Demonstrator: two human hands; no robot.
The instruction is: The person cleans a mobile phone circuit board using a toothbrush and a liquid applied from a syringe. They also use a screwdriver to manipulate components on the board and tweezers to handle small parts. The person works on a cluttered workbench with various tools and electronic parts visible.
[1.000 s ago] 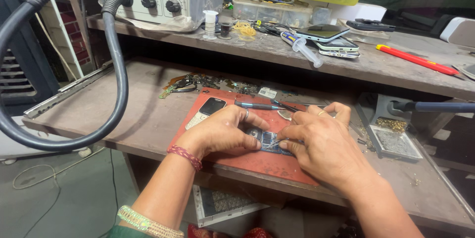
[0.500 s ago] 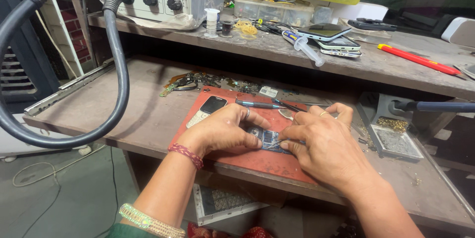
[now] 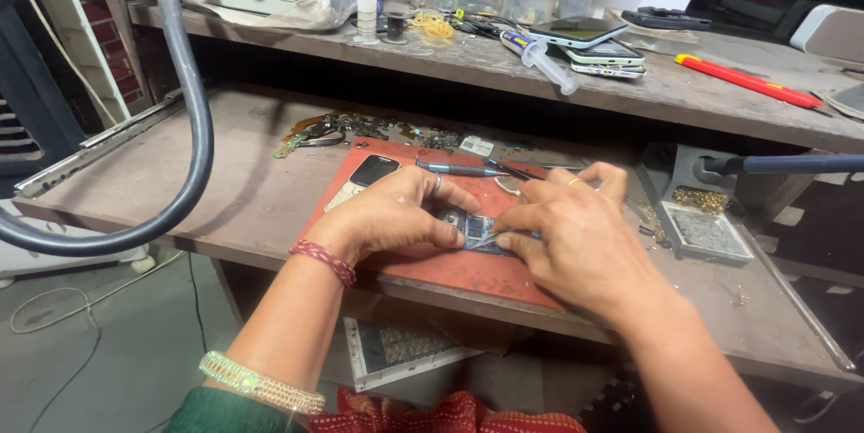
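The left hand lies curled over the near edge of a small blue circuit board, its thumb and fingertips pressing the board down onto the red work mat. The right hand is closed in a pinch around thin metal tweezers, whose tip touches the board just beside the left thumb. The two hands nearly meet over the board, which sits near the middle of the mat on the lower wooden desk. A keypad phone lies on the mat's far left corner, and a blue-handled tool rests along its far edge. To the right of the mat stands a small metal tray. A thick black hose loops down on the left. On the upper shelf lie stacked phones, a syringe and a red-handled screwdriver.
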